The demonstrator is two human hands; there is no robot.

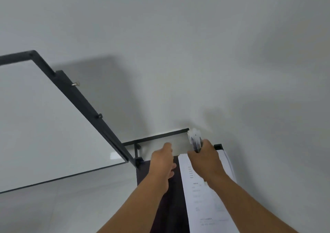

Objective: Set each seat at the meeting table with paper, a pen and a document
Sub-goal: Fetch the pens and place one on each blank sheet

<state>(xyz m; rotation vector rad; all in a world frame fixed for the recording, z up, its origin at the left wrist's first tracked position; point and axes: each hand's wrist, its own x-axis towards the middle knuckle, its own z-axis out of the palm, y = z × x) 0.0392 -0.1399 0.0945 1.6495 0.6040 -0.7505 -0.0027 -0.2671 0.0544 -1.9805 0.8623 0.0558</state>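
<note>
Pens (pixel 195 139): bundle gripped upright in right hand (pixel 205 159), above the papers.
Papers (pixel 205 200): printed stack on dark tabletop (pixel 171 206), right side, by the wall (pixel 196 54).
Left hand (pixel 163 161): fingers curled at tabletop's far edge; grip unclear.
Whiteboard (pixel 44 125): left, black frame.

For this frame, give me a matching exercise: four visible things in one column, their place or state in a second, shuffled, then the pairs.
Things:
1. whiteboard
2. pens
3. printed sheets
4. left hand

Places or states:
A. held bunched in the right hand
B. at the left, black-framed
C. under the right forearm, with lines of text
D. on the dark surface beside the sheets

Pairs: 1-B, 2-A, 3-C, 4-D
</note>
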